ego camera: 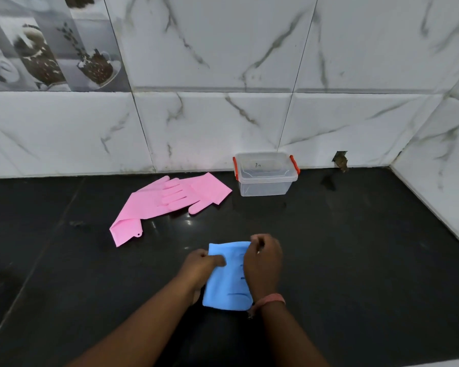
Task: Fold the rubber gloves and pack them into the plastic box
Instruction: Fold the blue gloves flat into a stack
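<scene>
A glossy black countertop [355,260] fills the lower part of the view. Behind it, the wall tiles [223,49] are white marble-patterned with grey-green veins. At the upper left, a decorative tile [51,43] shows a grey-toned print of white cups holding dark brown coffee beans. 2 pale pink rubber gloves [167,205] lie on the black surface. A clear, colourless plastic box [265,176] has 2 orange-red clips, 1 on each side. A light blue folded glove [228,279] is plain, marked only by a few darker blue creases. A salmon-pink wristband [272,300] circles the right wrist.
</scene>
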A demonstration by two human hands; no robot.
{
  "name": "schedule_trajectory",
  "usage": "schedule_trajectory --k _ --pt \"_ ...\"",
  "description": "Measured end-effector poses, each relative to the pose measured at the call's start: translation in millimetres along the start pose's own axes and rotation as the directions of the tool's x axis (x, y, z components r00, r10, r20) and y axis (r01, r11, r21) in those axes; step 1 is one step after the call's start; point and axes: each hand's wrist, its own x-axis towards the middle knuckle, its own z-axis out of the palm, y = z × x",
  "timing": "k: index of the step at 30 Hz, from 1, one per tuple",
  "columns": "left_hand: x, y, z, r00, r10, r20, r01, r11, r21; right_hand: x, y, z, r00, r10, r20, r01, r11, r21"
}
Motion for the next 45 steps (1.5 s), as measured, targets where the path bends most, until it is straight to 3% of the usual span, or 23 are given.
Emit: schedule_trajectory --k 2,4,5,7,8,9,11,12,14,16,17,18,19,20,22,24,27,29,32,37,40,42,45 --pt "-6 10 6 0.99 0.142 0.003 -0.142 0.989 0.052 9 -11 -14 0.967 0.255 0.033 -0.255 0.967 0.02" --pt "-12 25 12 0.926 0.376 -0.024 -0.364 0.908 0.209 18 -29 -22 0.832 0.464 0.306 -0.514 0.851 0.109" --pt "-16 32 15 0.867 0.499 0.004 -0.477 0.826 0.301 17 -40 -25 0.773 0.486 0.408 -0.6 0.769 0.219" --pt "-26 43 21 0.73 0.664 0.16 -0.648 0.598 0.472 21 -51 -28 0.87 0.418 0.261 -0.492 0.698 0.521" --pt "-31 47 24 0.667 0.696 0.267 -0.698 0.456 0.552 27 -51 -32 0.899 0.354 0.257 -0.431 0.62 0.655" --pt "-35 47 27 0.61 0.698 0.374 -0.727 0.307 0.614 30 -49 -37 0.864 0.336 0.376 -0.503 0.52 0.69" --pt "-40 42 31 0.549 0.641 0.536 -0.768 0.135 0.626 34 -36 -52 0.673 0.298 0.676 -0.735 0.371 0.568" --pt "-40 36 31 0.54 0.612 0.577 -0.791 0.136 0.596 36 -23 -55 0.655 0.287 0.699 -0.742 0.417 0.524" --pt "-40 24 28 0.569 0.614 0.546 -0.807 0.292 0.513 34 -3 -57 0.705 0.285 0.649 -0.688 0.496 0.53" --pt "-37 17 27 0.681 0.661 0.314 -0.729 0.569 0.381 33 11 -60 0.696 0.212 0.686 -0.694 0.442 0.568" --pt "-33 18 26 0.773 0.614 0.158 -0.63 0.715 0.302 34 16 -61 0.681 0.177 0.71 -0.712 0.385 0.587" --pt "-28 22 24 0.875 0.482 0.043 -0.479 0.851 0.217 33 23 -65 0.664 0.145 0.733 -0.732 0.328 0.598" --pt "-23 27 22 0.956 0.292 0.032 -0.293 0.949 0.113 34 29 -68 0.649 0.121 0.751 -0.75 0.273 0.603" --pt "-16 31 21 0.986 0.11 0.124 -0.112 0.994 0.013 36 32 -72 0.628 0.11 0.77 -0.768 0.246 0.591" --pt "-3 34 18 0.935 -0.077 0.345 0.13 0.982 -0.133 41 37 -74 0.586 0.116 0.802 -0.799 0.249 0.548" --pt "11 34 22 0.903 -0.098 0.418 0.197 0.96 -0.2 47 38 -76 0.607 0.179 0.774 -0.761 0.411 0.502" --pt "30 32 45 0.935 -0.061 0.351 0.1 0.991 -0.094 62 40 -75 0.731 0.285 0.621 -0.565 0.762 0.316" --pt "39 33 63 0.955 -0.023 0.297 0.021 1.0 0.01 73 36 -73 0.811 0.327 0.486 -0.438 0.889 0.133" --pt "53 41 93 0.979 0.067 0.192 -0.097 0.983 0.153 95 31 -68 0.876 0.308 0.37 -0.371 0.922 0.109" --pt "77 52 133 0.98 0.195 0.036 -0.198 0.948 0.25 133 38 -65 0.914 0.298 0.275 -0.344 0.929 0.138" --pt "90 44 149 0.96 0.276 -0.039 -0.235 0.876 0.422 145 52 -57 0.922 0.301 0.244 -0.294 0.954 -0.064" --pt "98 38 157 0.928 0.353 -0.119 -0.217 0.77 0.6 148 61 -52 0.941 0.26 0.217 -0.212 0.952 -0.221" --pt "104 34 158 0.887 0.435 -0.157 -0.17 0.621 0.765 147 70 -47 0.982 0.153 0.114 -0.077 0.865 -0.496"
